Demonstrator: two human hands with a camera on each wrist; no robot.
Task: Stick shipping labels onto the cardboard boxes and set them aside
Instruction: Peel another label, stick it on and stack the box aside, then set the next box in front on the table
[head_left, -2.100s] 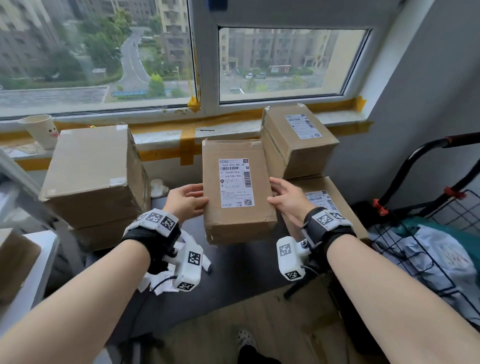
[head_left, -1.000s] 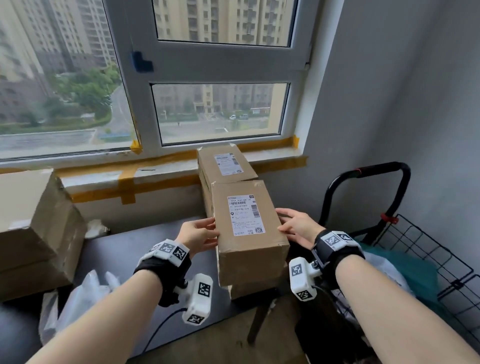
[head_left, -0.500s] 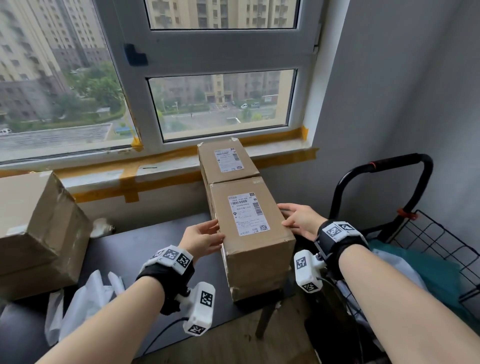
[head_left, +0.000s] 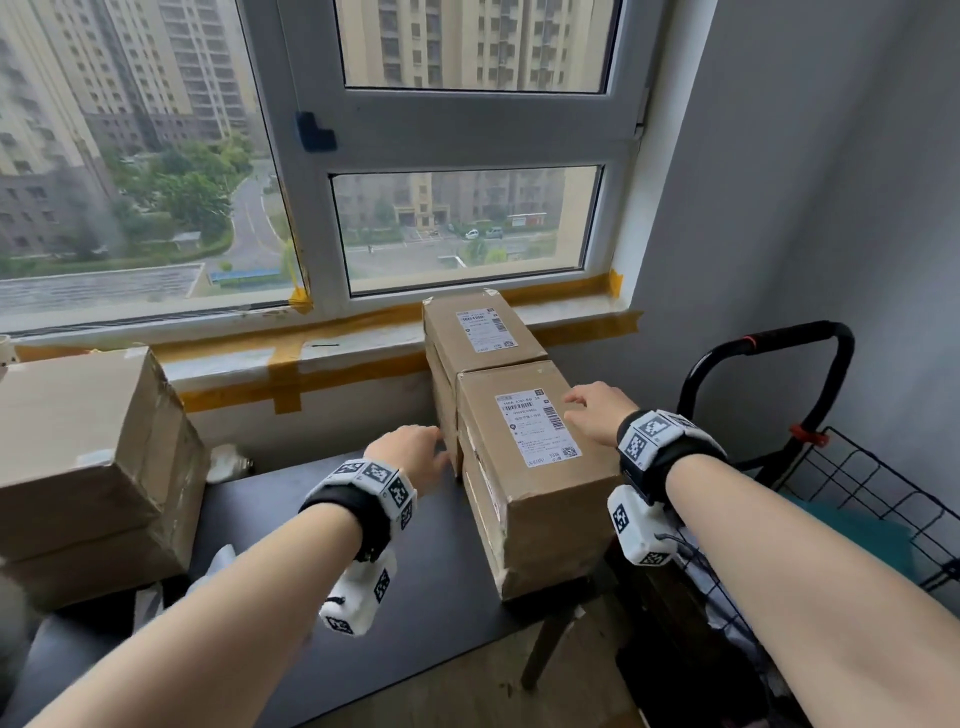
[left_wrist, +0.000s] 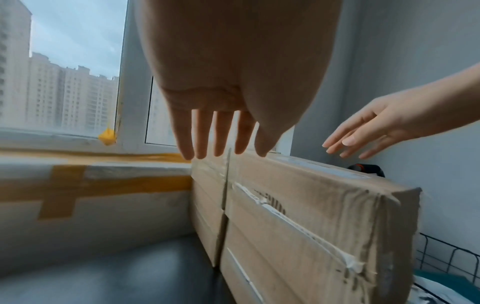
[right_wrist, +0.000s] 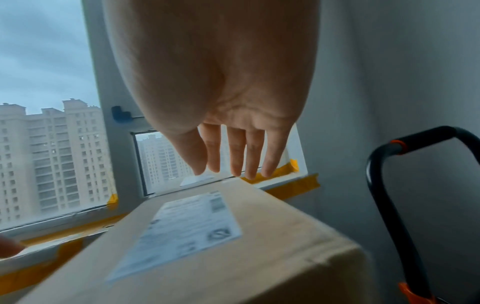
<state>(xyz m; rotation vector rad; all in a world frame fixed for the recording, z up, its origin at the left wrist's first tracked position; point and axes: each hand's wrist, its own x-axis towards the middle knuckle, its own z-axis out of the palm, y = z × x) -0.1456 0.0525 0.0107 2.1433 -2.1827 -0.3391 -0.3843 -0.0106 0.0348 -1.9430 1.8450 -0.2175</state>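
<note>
While the labelled cardboard box (head_left: 535, 467) sits stacked, I hover left hand (head_left: 415, 457) and right hand (head_left: 597, 410), fingers straight, gripping nothing.

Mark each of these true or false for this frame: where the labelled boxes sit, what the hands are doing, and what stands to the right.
1. The near labelled box sits in front of another labelled box by the window. True.
2. The right hand grips the near box from underneath. False: its fingers are straight, above the box top.
3. The left hand holds a loose label. False: its fingers are straight and hold nothing.
4. A wire cart with a black handle stands right of the boxes. True.
5. The large box on the left shows a label on top. False: none is visible.
</note>
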